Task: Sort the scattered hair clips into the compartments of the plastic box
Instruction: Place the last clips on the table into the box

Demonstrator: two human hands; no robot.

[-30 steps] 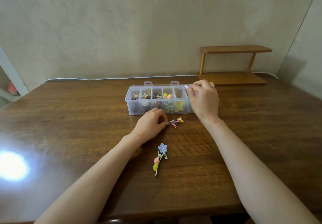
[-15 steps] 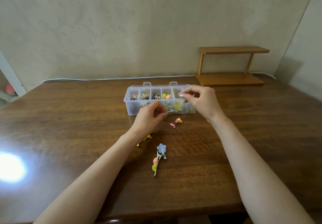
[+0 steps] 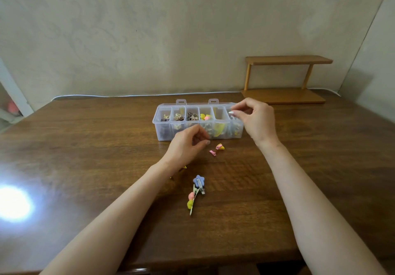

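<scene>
The clear plastic box (image 3: 162, 134) stands mid-table with several compartments holding brown, beige, yellow and pink clips. My right hand (image 3: 256, 120) hovers over its rightmost compartment, thumb and forefinger pinching a small silvery clip (image 3: 232, 113). My left hand (image 3: 188, 144) hangs just in front of the box, fingers loosely curled with nothing visible in them. On the table lie a small pink clip (image 3: 212, 153), a yellow-pink piece (image 3: 220, 147), a blue star clip (image 3: 198, 181) and a green clip with pink and yellow balls (image 3: 190, 202). A yellow clip (image 3: 184, 167) peeks out beside my left forearm.
A low wooden shelf (image 3: 286, 78) stands at the back right against the wall. A white cable (image 3: 128, 95) runs along the table's far edge. A bright glare (image 3: 12, 202) marks the wood at the left.
My left hand lifted a silvery clip from the table; it is now in my right hand, over the box's right end. The left hand has dropped back, empty.
</scene>
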